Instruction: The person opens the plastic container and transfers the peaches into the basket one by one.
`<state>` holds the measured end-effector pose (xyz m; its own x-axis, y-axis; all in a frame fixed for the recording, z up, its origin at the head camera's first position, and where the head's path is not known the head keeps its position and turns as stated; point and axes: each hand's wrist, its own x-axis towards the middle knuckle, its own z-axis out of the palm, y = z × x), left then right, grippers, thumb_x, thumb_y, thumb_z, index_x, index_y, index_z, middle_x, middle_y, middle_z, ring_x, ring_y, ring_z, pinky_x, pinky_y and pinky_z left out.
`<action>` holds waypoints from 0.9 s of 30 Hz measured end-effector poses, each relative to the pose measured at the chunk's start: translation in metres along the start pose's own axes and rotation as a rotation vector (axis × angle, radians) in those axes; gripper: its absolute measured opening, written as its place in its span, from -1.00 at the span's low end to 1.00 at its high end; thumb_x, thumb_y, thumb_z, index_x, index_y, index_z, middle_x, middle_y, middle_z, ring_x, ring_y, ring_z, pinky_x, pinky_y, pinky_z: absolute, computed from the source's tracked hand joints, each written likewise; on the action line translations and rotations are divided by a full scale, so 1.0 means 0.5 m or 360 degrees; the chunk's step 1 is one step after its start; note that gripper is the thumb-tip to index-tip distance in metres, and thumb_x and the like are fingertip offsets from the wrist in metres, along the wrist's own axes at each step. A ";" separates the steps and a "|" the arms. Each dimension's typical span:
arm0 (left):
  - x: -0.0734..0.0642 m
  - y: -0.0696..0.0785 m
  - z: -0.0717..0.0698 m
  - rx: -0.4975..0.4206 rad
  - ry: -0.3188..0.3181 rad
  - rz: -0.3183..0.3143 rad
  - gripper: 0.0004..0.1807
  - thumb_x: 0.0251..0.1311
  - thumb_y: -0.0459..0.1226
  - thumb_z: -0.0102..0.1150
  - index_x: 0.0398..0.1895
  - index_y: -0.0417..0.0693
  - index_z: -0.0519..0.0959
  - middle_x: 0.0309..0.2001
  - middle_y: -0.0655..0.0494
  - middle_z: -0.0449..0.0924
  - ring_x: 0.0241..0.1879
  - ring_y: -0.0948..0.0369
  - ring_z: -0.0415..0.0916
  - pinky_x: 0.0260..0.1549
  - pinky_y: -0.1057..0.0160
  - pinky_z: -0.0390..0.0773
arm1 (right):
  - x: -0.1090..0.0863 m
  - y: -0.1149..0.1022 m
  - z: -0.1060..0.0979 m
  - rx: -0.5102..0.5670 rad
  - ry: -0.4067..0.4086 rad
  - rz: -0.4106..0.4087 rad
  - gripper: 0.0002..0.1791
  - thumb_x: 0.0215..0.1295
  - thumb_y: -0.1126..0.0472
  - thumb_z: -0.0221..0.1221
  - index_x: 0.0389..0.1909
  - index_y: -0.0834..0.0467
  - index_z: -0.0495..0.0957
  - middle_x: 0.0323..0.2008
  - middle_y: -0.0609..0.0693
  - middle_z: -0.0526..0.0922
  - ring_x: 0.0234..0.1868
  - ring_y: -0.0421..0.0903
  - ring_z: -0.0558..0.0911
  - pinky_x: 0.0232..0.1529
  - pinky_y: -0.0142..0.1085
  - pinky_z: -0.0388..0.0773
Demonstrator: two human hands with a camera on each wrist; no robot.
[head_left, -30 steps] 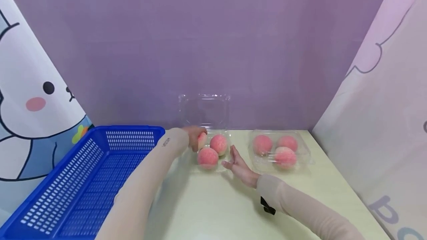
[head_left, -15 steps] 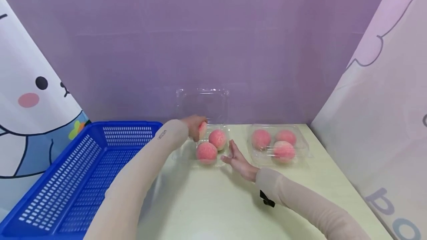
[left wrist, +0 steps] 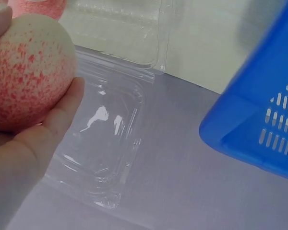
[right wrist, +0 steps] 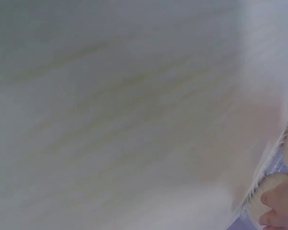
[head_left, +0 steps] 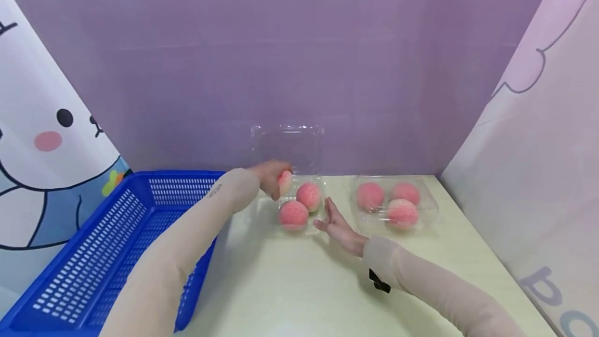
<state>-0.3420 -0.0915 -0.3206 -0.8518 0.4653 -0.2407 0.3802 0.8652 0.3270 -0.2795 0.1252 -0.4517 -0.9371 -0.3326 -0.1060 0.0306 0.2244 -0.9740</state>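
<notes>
My left hand grips a pink-and-cream peach at the back left of a clear plastic clamshell box. The box's lid stands raised against the back wall. Two more peaches lie in the box, one pink peach at the right and another peach in front. Beside the box's right edge is my right hand, fingers extended and thumb spread, holding nothing. Pale cloth fills most of the right wrist view, leaving only fingers and parts of peaches at its lower right.
A blue perforated plastic basket stands on the left of the pale table. To the right sits a second clear box with three peaches under its lid. A purple wall rises at the back, with printed panels on both sides.
My left hand and its peach have risen slightly relative to the other two peaches, and the left forearm has swung left. My right hand keeps its place beside the box.
</notes>
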 end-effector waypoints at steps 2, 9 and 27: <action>-0.006 0.000 -0.004 -0.0003 0.0000 0.0016 -0.13 -0.33 -0.49 0.34 0.22 0.02 0.29 0.07 -0.03 0.40 -0.07 0.11 0.37 -0.28 0.26 0.51 | 0.000 -0.002 -0.001 0.0003 0.0000 -0.0002 -0.07 0.30 0.22 0.01 0.40 0.12 -0.50 0.44 0.10 -0.42 0.44 0.08 -0.31 0.37 0.06 -0.22; -0.044 0.004 -0.026 0.0009 0.0022 -0.0040 -0.16 -0.33 -0.47 0.32 0.20 -0.02 0.30 0.00 -0.04 0.42 -0.14 0.10 0.37 -0.32 0.27 0.44 | 0.002 -0.005 0.009 0.0019 -0.0007 -0.0011 -0.05 0.30 0.21 0.02 0.40 0.12 -0.51 0.44 0.10 -0.43 0.44 0.08 -0.33 0.37 0.04 -0.24; -0.116 -0.031 -0.056 -0.0278 0.0138 -0.0275 -0.15 -0.20 -0.43 0.37 0.25 0.09 0.22 0.11 -0.01 0.36 -0.03 0.01 0.35 -0.09 -0.02 0.52 | -0.001 -0.007 -0.008 -0.0016 0.0033 -0.0013 -0.08 0.31 0.23 -0.01 0.40 0.11 -0.50 0.44 0.10 -0.42 0.44 0.08 -0.33 0.37 0.05 -0.24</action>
<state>-0.3083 -0.1369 -0.2862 -0.9294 0.2887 -0.2298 0.1645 0.8816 0.4425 -0.2806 0.1284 -0.4472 -0.9444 -0.3152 -0.0936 0.0193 0.2310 -0.9728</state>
